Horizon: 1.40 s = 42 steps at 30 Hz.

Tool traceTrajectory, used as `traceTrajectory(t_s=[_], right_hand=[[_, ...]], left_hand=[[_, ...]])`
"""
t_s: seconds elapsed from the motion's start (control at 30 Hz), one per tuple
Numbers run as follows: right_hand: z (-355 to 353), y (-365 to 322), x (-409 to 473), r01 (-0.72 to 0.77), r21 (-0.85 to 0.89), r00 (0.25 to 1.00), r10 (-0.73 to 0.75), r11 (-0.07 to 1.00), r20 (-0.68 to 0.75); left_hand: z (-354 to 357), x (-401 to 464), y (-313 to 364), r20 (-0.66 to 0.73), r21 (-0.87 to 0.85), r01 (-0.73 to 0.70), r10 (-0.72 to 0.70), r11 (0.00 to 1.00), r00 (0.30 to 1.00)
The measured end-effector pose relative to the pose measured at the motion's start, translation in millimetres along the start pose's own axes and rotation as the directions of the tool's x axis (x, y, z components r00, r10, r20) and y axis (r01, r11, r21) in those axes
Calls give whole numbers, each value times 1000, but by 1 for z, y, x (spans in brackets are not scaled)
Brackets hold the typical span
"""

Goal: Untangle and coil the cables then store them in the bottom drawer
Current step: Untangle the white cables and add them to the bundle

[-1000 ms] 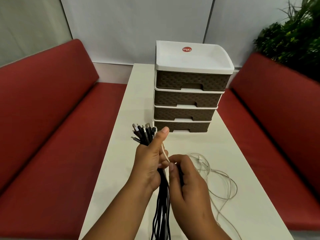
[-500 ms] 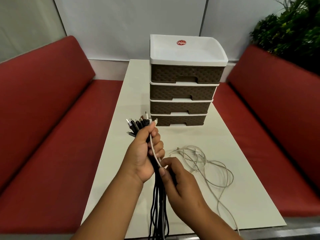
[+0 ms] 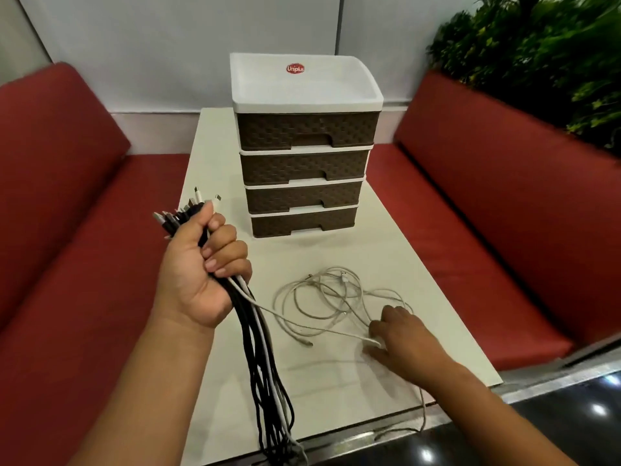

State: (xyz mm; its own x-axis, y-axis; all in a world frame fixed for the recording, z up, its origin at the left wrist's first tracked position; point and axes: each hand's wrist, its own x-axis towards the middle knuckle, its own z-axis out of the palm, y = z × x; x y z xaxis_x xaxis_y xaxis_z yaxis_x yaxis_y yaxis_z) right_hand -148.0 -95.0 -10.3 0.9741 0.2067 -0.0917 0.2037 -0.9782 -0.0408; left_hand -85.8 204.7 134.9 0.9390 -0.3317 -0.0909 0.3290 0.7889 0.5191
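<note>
**Sorting cables at the table**

Gripping a bundle (image 3: 258, 348) of mostly black cables in the left hand (image 3: 198, 267), fingers curled tight around it, plug ends (image 3: 188, 213) fanning out above the fist and the long strands hanging down past the near table edge. Holding that fist raised above the left part of the table (image 3: 420, 264), in front of and to the left of the drawers. Trailing one white cable (image 3: 302, 326) from the bundle across the tabletop toward the right hand (image 3: 400, 334). Resting the right hand low on the table, fingers bent down onto the white strand at the near edge of the loose tangle (image 3: 336, 297); hard to tell whether pinching it or only pressing on it. Lying in slack white loops, the tangle sitting on the table between the two hands and the drawer unit (image 3: 302, 146), apart from the unit. Standing at the far end of the table, four brown drawers all pushed in, bottom drawer (image 3: 302, 223) included, white tray top bearing a red sticker (image 3: 295, 68). Flanking the table, red benches (image 3: 67, 230) on both sides, with a green plant (image 3: 537, 55) behind the right one.
</note>
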Motion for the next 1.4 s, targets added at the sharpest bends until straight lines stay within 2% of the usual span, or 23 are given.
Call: traceTrajectory(t_s=[0.1,0.17,0.2,0.23,0.3,0.37,0.43,0.5,0.57,0.67,0.73,0.77,0.83,0.87,1.03,1.13,1.3,1.4], right_hand=[[-54,13,19,-175,-27,957,177,984,231],[-91,18,31,-298,108,899,241,948,366],[-108,20,35,-346,213,892,250,914,377],[-123,23,41,-364,316,905,252,876,343],[-152,27,50,-321,514,947,264,795,183],[-179,23,56,-173,698,968,250,695,-9],[-203,16,61,-9,806,958,237,592,-163],[-226,9,65,127,821,923,236,556,-303],[-247,3,69,233,791,868,245,565,-432],[-270,-1,72,376,645,722,225,665,-654],[-278,0,73,441,559,646,183,702,-741],[-281,-2,73,482,567,638,176,668,-749],[-285,-2,74,519,585,647,160,623,-746],[-287,-2,73,508,571,652,146,644,-744],[-274,2,65,415,641,785,103,646,-612],[-258,11,58,362,681,815,138,636,-563],[-245,24,25,322,785,868,167,529,-468],[-242,31,-4,313,868,915,122,386,-385]], left_hand=[[1,1,-1,-21,12,7,-7,1000,1000],[4,1,-2,-28,26,3,-3,1000,1000],[5,1,-3,-26,30,2,-2,1000,1000],[5,1,-3,-24,32,3,-3,999,1000],[7,0,-4,-19,34,8,-7,999,1000],[8,0,-4,-19,34,7,-7,999,1000],[10,0,-5,-22,39,6,-5,999,1000],[11,-1,-5,-23,38,7,-6,999,1000],[13,-3,-5,-28,38,9,-8,999,1000],[15,-5,-5,-32,51,2,-1,999,999],[16,-7,-5,-36,57,-7,9,998,999],[16,-8,-5,-37,61,-10,13,998,999],[16,-9,-4,-29,71,-10,12,997,1000],[17,-10,-4,-22,71,-6,8,997,1000],[20,-14,-6,-10,53,6,-5,999,1000],[24,-18,-8,1,62,3,-4,998,1000],[35,-31,-16,7,109,-28,27,994,1000],[43,-42,-24,0,154,-54,55,987,999]])
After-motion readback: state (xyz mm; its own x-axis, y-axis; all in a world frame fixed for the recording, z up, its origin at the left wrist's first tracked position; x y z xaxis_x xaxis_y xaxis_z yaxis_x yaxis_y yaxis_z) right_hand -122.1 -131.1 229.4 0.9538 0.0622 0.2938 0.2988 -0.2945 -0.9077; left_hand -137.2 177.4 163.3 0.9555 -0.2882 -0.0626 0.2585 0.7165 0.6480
